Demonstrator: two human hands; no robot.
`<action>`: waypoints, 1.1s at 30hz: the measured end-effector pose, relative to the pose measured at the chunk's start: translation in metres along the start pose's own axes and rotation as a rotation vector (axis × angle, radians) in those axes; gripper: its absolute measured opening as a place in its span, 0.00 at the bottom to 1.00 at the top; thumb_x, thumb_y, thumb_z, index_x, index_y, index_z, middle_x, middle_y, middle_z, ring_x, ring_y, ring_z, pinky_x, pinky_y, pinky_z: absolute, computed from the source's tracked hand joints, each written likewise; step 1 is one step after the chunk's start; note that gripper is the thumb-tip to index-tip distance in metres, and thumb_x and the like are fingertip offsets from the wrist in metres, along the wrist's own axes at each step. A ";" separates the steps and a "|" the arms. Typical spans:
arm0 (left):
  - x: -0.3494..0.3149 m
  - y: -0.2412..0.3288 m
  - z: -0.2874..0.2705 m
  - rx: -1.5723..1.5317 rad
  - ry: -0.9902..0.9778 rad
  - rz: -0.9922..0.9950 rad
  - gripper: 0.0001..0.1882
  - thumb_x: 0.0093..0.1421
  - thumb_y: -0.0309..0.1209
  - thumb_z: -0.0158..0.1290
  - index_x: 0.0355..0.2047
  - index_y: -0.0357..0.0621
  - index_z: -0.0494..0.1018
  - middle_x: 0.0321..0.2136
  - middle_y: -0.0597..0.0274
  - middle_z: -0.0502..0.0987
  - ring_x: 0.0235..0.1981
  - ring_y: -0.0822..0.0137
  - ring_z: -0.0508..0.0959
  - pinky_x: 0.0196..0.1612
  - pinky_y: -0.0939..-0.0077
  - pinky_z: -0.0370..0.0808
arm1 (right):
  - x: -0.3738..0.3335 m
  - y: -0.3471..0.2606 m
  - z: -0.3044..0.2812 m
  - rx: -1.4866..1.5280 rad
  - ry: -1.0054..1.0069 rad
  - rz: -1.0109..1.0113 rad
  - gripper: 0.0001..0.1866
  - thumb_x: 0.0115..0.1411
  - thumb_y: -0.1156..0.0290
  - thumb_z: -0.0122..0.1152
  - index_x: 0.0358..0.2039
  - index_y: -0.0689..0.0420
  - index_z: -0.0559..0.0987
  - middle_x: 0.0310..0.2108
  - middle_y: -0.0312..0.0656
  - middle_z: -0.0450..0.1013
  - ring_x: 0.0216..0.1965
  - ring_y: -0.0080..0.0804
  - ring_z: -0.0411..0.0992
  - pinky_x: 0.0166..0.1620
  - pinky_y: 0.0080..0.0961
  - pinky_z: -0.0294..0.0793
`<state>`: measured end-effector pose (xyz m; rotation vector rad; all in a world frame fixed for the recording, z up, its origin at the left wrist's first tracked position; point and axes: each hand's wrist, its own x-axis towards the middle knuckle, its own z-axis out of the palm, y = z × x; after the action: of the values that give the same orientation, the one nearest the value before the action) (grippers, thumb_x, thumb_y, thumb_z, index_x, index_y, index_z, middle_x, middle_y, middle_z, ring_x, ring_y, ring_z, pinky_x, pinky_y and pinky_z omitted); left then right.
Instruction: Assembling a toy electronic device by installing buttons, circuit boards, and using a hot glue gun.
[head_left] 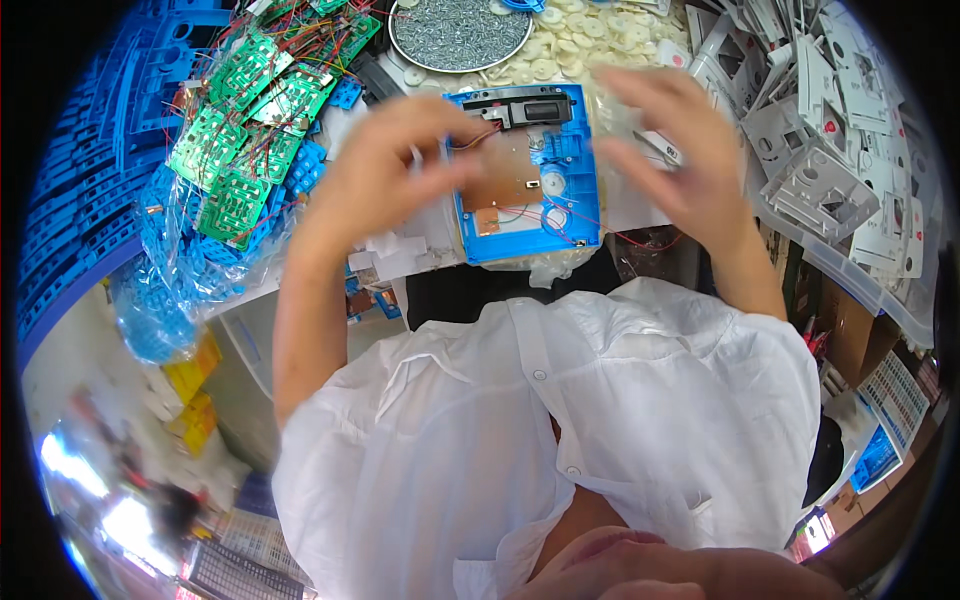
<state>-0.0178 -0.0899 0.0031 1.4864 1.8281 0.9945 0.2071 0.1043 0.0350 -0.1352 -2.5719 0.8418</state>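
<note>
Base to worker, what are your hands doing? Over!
Left hand pinching wires at blue case. Right hand open, hovering beside it. Green circuit boards heaped left, nothing blocking.

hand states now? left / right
Left hand: fingers curled at the left edge of the blue housing; grip cannot be told.
Right hand: open, fingers spread, holding nothing, over the housing's right edge.

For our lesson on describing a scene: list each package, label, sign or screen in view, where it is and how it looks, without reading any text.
Clear plastic bag: left of the left hand, crumpled, holding blue parts.
Yellow packets: lower left, under the bench edge, flat.
Printed chart: lower right, white with a grid of small marks.
Screen: lower right, small, glowing blue.
</note>
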 end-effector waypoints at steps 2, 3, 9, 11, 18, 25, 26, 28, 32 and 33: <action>0.028 -0.011 -0.014 0.116 0.268 -0.038 0.11 0.61 0.32 0.64 0.41 0.38 0.83 0.29 0.66 0.80 0.31 0.75 0.76 0.37 0.78 0.72 | 0.013 0.001 -0.015 -0.098 0.415 -0.169 0.27 0.57 0.77 0.70 0.58 0.59 0.75 0.46 0.48 0.75 0.44 0.40 0.75 0.46 0.32 0.76; 0.065 -0.010 -0.013 0.110 0.421 0.013 0.08 0.63 0.32 0.62 0.36 0.39 0.83 0.24 0.67 0.79 0.31 0.77 0.77 0.38 0.81 0.73 | 0.027 -0.009 -0.029 -0.203 0.610 -0.202 0.27 0.59 0.80 0.67 0.59 0.61 0.72 0.45 0.48 0.75 0.44 0.40 0.75 0.46 0.33 0.77; 0.133 -0.056 0.007 0.889 0.180 -0.089 0.09 0.56 0.33 0.56 0.26 0.43 0.82 0.31 0.48 0.81 0.38 0.47 0.81 0.45 0.47 0.76 | 0.092 -0.013 -0.023 0.358 0.616 -0.213 0.37 0.59 0.78 0.66 0.68 0.62 0.62 0.44 0.46 0.73 0.35 0.29 0.74 0.38 0.24 0.77; 0.133 -0.058 0.006 0.926 0.229 0.007 0.10 0.58 0.34 0.55 0.27 0.42 0.82 0.31 0.47 0.82 0.39 0.47 0.82 0.45 0.47 0.76 | 0.096 -0.017 -0.025 0.559 0.552 -0.115 0.37 0.59 0.78 0.65 0.68 0.62 0.62 0.46 0.46 0.73 0.35 0.29 0.75 0.38 0.25 0.77; 0.131 -0.065 0.003 0.770 0.275 -0.098 0.14 0.62 0.38 0.53 0.29 0.40 0.81 0.30 0.47 0.83 0.34 0.46 0.82 0.42 0.49 0.76 | 0.101 -0.003 -0.026 0.810 0.493 0.086 0.29 0.59 0.79 0.56 0.62 0.68 0.66 0.35 0.46 0.76 0.32 0.31 0.76 0.39 0.27 0.78; 0.050 0.021 0.016 -0.117 0.000 0.158 0.06 0.58 0.31 0.65 0.32 0.43 0.82 0.29 0.67 0.82 0.32 0.74 0.78 0.41 0.73 0.69 | 0.066 0.002 0.007 1.291 0.352 -0.133 0.18 0.60 0.76 0.60 0.50 0.64 0.69 0.20 0.40 0.69 0.19 0.29 0.69 0.24 0.28 0.71; 0.042 0.026 0.024 0.009 0.062 0.242 0.05 0.56 0.31 0.66 0.31 0.46 0.82 0.29 0.68 0.81 0.31 0.72 0.78 0.41 0.71 0.67 | 0.061 -0.005 0.010 1.353 0.348 -0.143 0.17 0.60 0.75 0.62 0.48 0.63 0.69 0.19 0.39 0.68 0.17 0.29 0.67 0.22 0.28 0.69; 0.031 0.028 0.039 0.121 0.182 0.333 0.05 0.55 0.31 0.67 0.31 0.49 0.82 0.29 0.70 0.81 0.31 0.69 0.78 0.43 0.67 0.63 | 0.059 -0.013 0.002 1.395 0.184 -0.209 0.19 0.63 0.71 0.61 0.52 0.58 0.67 0.23 0.37 0.69 0.22 0.27 0.68 0.27 0.28 0.70; 0.017 0.025 0.062 0.047 0.350 0.319 0.06 0.54 0.28 0.66 0.32 0.52 0.82 0.30 0.71 0.81 0.32 0.67 0.78 0.46 0.66 0.60 | 0.054 0.005 -0.014 1.257 -0.149 -0.317 0.21 0.69 0.59 0.56 0.60 0.48 0.66 0.28 0.27 0.67 0.29 0.20 0.67 0.34 0.24 0.68; 0.016 0.026 0.064 0.019 0.377 0.308 0.06 0.54 0.27 0.66 0.32 0.52 0.82 0.30 0.71 0.81 0.32 0.68 0.77 0.45 0.66 0.60 | 0.053 0.002 -0.013 1.253 -0.145 -0.305 0.21 0.69 0.58 0.56 0.59 0.48 0.66 0.27 0.26 0.66 0.28 0.19 0.66 0.34 0.23 0.67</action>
<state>0.0447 -0.0597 -0.0112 1.7182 1.8933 1.4961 0.1650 0.1249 0.0625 0.6733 -1.6487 2.1354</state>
